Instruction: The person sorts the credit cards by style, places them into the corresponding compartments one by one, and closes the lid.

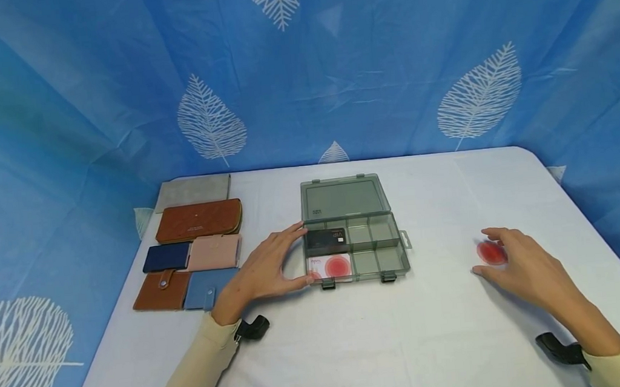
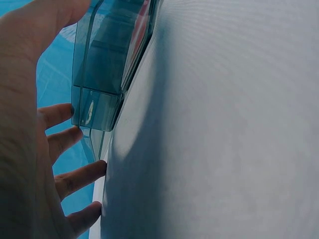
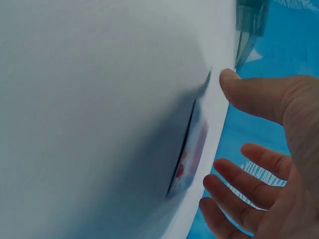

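Observation:
A translucent green divided box (image 1: 370,260) lies with its lid (image 1: 345,198) folded back. A black card marked VIP (image 1: 321,241) fills its back left part, and a white card with red circles (image 1: 331,266) lies in front of that. My left hand (image 1: 266,266) spreads along the box's left side, thumb by the front corner and fingertips at the wall. Off to the right, my right hand (image 1: 531,267) hovers with thumb and fingers apart around a white card with a red circle (image 1: 491,253). That card (image 3: 188,154) lies on the white cloth, free of the fingers.
At the table's left are a grey wallet (image 1: 192,192), a brown zip wallet (image 1: 198,220), a navy one (image 1: 166,257), a pink one (image 1: 214,252), a brown snap wallet (image 1: 160,292) and a blue one (image 1: 208,286). A blue leaf-print curtain (image 1: 376,60) hangs behind.

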Motion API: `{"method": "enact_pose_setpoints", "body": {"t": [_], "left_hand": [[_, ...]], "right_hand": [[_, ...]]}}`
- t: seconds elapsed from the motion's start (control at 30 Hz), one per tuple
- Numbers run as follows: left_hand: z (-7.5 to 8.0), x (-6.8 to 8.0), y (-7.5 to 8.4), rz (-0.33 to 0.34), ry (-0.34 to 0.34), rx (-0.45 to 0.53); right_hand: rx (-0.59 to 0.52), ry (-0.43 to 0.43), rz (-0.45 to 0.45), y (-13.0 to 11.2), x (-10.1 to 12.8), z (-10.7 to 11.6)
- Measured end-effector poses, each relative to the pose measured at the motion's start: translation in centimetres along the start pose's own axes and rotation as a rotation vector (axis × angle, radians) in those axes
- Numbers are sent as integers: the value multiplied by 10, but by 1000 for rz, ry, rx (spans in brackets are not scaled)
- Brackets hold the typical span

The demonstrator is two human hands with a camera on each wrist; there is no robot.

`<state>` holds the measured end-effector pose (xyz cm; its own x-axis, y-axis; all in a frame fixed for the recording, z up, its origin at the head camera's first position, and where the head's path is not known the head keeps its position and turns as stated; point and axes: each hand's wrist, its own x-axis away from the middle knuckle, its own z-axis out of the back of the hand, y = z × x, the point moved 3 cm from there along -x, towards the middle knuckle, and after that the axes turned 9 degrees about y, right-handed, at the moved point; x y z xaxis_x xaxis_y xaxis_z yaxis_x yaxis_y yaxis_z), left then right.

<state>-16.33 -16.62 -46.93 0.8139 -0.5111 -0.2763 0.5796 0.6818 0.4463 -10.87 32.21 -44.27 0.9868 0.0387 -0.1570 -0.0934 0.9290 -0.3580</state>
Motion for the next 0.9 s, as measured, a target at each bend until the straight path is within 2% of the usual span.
{"method": "enact_pose_setpoints", "body": {"t": [0.47, 0.7, 0.9], "left_hand": [[2, 0, 3, 5, 3, 5], [2, -1, 4, 5, 7, 7], [1, 0, 3, 8, 2, 6]], "right_hand": [[66, -59, -104, 49, 3, 16], [17, -91, -103, 57, 0, 16], [26, -105, -107, 58, -2, 16]]}}
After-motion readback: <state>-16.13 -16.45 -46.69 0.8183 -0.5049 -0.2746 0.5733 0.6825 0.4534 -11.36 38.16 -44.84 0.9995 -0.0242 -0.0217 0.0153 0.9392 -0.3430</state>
